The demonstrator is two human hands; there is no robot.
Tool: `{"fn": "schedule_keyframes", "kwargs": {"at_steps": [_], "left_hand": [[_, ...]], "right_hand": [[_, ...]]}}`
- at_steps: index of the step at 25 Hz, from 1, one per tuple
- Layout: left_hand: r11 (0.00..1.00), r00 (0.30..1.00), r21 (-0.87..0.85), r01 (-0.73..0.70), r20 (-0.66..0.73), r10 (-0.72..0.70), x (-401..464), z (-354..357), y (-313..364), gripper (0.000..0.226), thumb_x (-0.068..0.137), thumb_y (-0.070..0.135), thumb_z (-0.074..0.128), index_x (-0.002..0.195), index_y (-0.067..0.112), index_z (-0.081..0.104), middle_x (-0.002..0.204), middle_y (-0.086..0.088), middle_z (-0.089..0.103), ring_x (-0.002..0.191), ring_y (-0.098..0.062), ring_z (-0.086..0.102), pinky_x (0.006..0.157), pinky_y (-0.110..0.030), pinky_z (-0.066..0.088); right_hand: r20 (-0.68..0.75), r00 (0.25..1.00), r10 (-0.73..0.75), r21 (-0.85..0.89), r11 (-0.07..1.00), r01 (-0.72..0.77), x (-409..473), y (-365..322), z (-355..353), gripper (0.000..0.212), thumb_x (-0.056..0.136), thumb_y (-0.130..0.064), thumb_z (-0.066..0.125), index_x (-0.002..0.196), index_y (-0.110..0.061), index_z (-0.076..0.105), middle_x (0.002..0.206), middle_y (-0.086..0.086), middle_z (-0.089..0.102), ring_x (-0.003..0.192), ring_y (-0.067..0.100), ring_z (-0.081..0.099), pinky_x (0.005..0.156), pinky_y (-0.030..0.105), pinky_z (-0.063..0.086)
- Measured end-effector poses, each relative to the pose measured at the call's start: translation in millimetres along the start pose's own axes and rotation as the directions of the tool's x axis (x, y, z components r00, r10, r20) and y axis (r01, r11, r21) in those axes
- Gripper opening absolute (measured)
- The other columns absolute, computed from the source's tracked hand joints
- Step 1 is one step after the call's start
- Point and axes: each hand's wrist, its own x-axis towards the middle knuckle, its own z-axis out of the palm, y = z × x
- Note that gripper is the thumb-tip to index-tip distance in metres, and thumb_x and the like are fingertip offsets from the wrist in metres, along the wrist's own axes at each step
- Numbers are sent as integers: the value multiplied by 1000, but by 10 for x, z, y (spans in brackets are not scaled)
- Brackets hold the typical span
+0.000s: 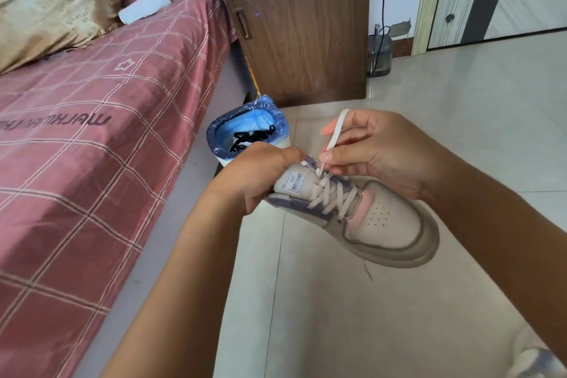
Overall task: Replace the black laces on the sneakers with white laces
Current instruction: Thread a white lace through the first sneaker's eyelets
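Sneaker [377, 218] hangs in the air at the centre of the head view, above the pale, glossy tiled floor [460, 132], its rounded toe pointing toward four o'clock. Its upper is smooth cream with a pink panel, a perforated toe box, dull lilac eyelet strips and a thick beige sole. The flat woven white lace [333, 198] already crosses the eyelets in neat zigzags. The left hand [260, 175], at nine o'clock of the shoe, has its grip curled around the heel end beside the tongue label. The right hand [380, 150], at twelve o'clock, pinches the lace's free end between thumb and fingertips at the top eyelet, with a loop arching over the index finger. Toward eleven o'clock stands a small bin [245, 132] lined with crinkled blue plastic film; the black laces [253, 136] lie tangled inside. Farther toward ten o'clock spreads a bed [92, 132] with a pink checked sheet and a shiny gold pillow [52, 6]. A wood-grain cabinet [300, 27] stands at twelve o'clock.
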Motion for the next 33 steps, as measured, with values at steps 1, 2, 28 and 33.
{"fn": "schedule_keyframes", "kwargs": {"at_steps": [1, 2, 28, 33], "left_hand": [[1000, 1000, -18, 3, -9, -3, -13, 18, 14, 21, 82, 12, 63, 92, -6, 67, 81, -19, 69, 73, -28, 67, 85, -47, 52], [999, 1000, -35, 9, -17, -9, -21, 35, 18, 18, 83, 11, 63, 91, -5, 66, 81, -19, 69, 72, -28, 67, 85, -46, 53], [947, 987, -317, 53, -129, -98, -30, 151, -22, 7, 87, 4, 57, 85, -2, 59, 74, -19, 66, 52, -22, 68, 48, -32, 57], [903, 983, -415, 114, -82, -162, -13, 109, -55, 17, 93, 8, 49, 84, 0, 60, 79, -19, 65, 51, -23, 66, 44, -30, 54]], "right_hand": [[-12, 999, -31, -83, 996, 30, -18, -15, 22, 29, 71, 10, 72, 96, -3, 64, 77, 15, 71, 61, 17, 69, 56, 20, 55], [-23, 998, -62, -157, 986, 58, -32, -20, 44, 30, 70, 9, 74, 96, -3, 65, 79, 16, 70, 59, 16, 68, 55, 20, 55], [-43, 986, -159, -579, 809, 105, 96, 81, 113, 25, 65, -12, 84, 70, -20, 60, 68, -8, 68, 68, 6, 68, 55, 16, 51], [137, 980, -144, -663, 722, 199, 68, 152, 58, 66, 70, -22, 81, 125, -32, 45, 82, -25, 61, 86, -1, 62, 66, 6, 45]]}}
